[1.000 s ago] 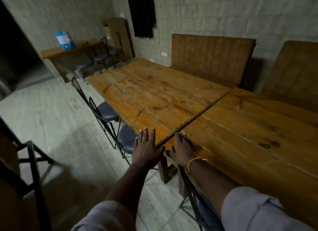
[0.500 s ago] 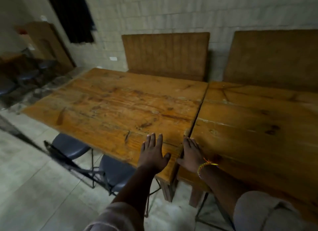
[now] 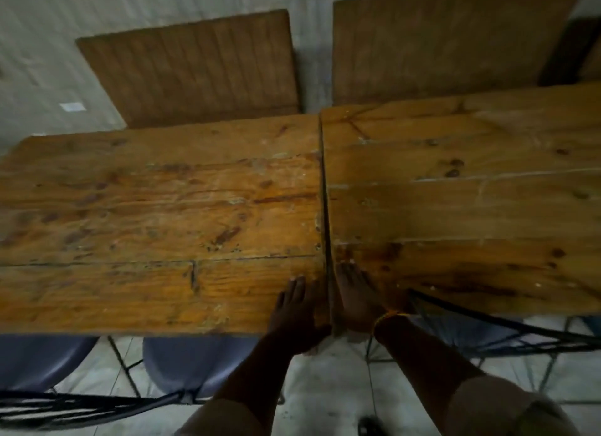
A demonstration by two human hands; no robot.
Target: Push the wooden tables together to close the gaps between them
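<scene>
Tabletops first: the left tabletop (image 3: 156, 227) and right tabletop (image 3: 461, 208) sit edge to edge, only a thin dark seam (image 3: 325, 208) left, a touch wider near the front. Looks like the closing nudge. Next move probably needs a sideways squeeze at that corner. Worn planks, padded bench backs (image 3: 195, 71) against the wall, chairs (image 3: 182, 364) tucked under. Left hand (image 3: 297, 312) and right hand (image 3: 356, 300) lie flat, fingers spread, gripping nothing.
</scene>
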